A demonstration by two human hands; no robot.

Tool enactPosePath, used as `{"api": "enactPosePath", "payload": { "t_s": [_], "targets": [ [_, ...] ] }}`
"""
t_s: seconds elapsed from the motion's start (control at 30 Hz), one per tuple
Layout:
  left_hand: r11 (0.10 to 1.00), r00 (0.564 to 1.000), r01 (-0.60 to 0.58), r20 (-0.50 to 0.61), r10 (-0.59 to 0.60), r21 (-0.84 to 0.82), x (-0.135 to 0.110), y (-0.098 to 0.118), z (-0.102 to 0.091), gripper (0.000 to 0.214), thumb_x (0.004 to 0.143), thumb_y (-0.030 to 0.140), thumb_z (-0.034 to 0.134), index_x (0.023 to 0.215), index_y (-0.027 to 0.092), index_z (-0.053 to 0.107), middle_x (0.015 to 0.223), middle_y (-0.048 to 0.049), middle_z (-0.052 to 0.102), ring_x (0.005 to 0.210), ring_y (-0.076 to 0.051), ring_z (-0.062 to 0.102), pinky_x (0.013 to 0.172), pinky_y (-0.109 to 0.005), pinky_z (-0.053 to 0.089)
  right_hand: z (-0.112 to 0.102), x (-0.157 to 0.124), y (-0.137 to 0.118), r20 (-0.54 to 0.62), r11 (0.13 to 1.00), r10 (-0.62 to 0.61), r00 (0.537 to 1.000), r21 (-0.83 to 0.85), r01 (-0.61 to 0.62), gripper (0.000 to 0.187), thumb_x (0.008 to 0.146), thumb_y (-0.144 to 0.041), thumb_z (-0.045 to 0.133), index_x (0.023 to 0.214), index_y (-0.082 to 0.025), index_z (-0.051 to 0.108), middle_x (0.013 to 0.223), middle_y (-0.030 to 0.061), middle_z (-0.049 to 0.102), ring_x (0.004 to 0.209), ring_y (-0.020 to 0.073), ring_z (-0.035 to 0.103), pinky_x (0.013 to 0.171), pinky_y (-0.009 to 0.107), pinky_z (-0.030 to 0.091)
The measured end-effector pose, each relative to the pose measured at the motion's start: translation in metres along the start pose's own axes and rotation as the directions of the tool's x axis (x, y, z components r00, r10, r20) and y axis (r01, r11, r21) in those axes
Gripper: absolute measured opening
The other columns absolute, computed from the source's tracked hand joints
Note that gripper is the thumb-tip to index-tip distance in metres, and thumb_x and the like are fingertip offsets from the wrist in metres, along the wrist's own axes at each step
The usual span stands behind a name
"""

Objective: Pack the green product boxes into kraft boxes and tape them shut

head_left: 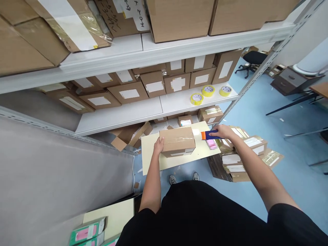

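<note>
A small taped cardboard box (178, 140) lies on a pale yellow board (153, 155) in front of me. My left hand (159, 145) presses against the box's left side, fingers curled on its edge. My right hand (223, 131) grips a blue and orange tool (208, 135), apparently a tape dispenser or cutter, just right of the box over the board's right end. A pink item (212, 144) lies under the tool.
A metal shelf rack (153, 106) holds several labelled cartons and three yellow tape rolls (208, 90). Sealed parcels (241, 160) are piled on the blue floor at right. An open carton (128, 135) sits under the shelf. Green-pink packets (87, 232) lie bottom left. Office chair and desks far right.
</note>
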State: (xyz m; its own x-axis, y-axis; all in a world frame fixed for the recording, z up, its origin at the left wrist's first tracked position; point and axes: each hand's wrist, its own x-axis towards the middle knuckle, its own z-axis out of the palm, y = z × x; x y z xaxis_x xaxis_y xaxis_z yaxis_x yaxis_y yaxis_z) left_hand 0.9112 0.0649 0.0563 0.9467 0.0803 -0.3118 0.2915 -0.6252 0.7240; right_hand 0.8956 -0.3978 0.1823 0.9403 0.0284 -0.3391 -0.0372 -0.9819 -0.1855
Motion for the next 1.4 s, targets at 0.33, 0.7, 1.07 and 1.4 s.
{"api": "enactPosePath", "payload": {
  "t_s": [0.33, 0.7, 1.07, 1.4],
  "targets": [
    [0.999, 1.0, 0.011, -0.016, -0.011, -0.046, 0.007, -0.015, -0.016, 0.065, 0.103, 0.065, 0.04, 0.144, 0.02, 0.063, 0.149, -0.011, 0.063, 0.142, -0.032, 0.055, 0.119, -0.042, 0.041, 0.055, 0.022, -0.025, -0.016, 0.984, -0.042, 0.999, 0.171, 0.044, 0.056, 0.084, -0.075, 0.062, 0.067, -0.022, 0.064, 0.071, 0.0047, 0.068, 0.071, 0.0191, 0.06, 0.059, 0.027, 0.031],
    [0.979, 0.97, 0.2, -0.153, -0.191, 0.049, -0.001, -0.052, -0.084, 0.061, 0.104, 0.061, 0.043, 0.145, 0.02, 0.062, 0.146, -0.0138, 0.065, 0.139, -0.033, 0.058, 0.115, -0.045, 0.045, 0.074, 0.028, -0.12, -0.101, 0.876, -0.143, 0.985, 0.45, 0.173, 0.056, 0.082, -0.076, 0.059, 0.065, -0.022, 0.06, 0.062, -0.0015, 0.06, 0.062, 0.0165, 0.055, 0.059, 0.026, 0.032],
    [0.99, 0.985, -0.002, -0.17, 0.026, 0.142, -0.024, -0.011, -0.123, 0.07, 0.101, 0.067, 0.047, 0.152, 0.02, 0.056, 0.153, -0.0133, 0.06, 0.138, -0.031, 0.058, 0.115, -0.039, 0.044, 0.071, 0.024, -0.298, -0.108, 0.941, -0.235, 0.966, 0.223, 0.253, 0.05, 0.095, -0.069, 0.058, 0.098, -0.022, 0.076, 0.096, 0.008, 0.079, 0.091, 0.0241, 0.071, 0.067, 0.026, 0.04],
    [0.91, 0.973, 0.096, -0.229, -0.001, 0.403, -0.028, -0.02, -0.132, 0.065, 0.107, 0.052, 0.038, 0.161, 0.016, 0.042, 0.143, -0.0197, 0.066, 0.133, -0.032, 0.063, 0.107, -0.037, 0.046, 0.079, 0.029, -0.347, -0.068, 0.951, -0.244, 0.967, 0.176, 0.253, 0.051, 0.098, -0.066, 0.057, 0.109, -0.021, 0.077, 0.106, 0.012, 0.08, 0.101, 0.0265, 0.074, 0.077, 0.028, 0.048]
  ]
}}
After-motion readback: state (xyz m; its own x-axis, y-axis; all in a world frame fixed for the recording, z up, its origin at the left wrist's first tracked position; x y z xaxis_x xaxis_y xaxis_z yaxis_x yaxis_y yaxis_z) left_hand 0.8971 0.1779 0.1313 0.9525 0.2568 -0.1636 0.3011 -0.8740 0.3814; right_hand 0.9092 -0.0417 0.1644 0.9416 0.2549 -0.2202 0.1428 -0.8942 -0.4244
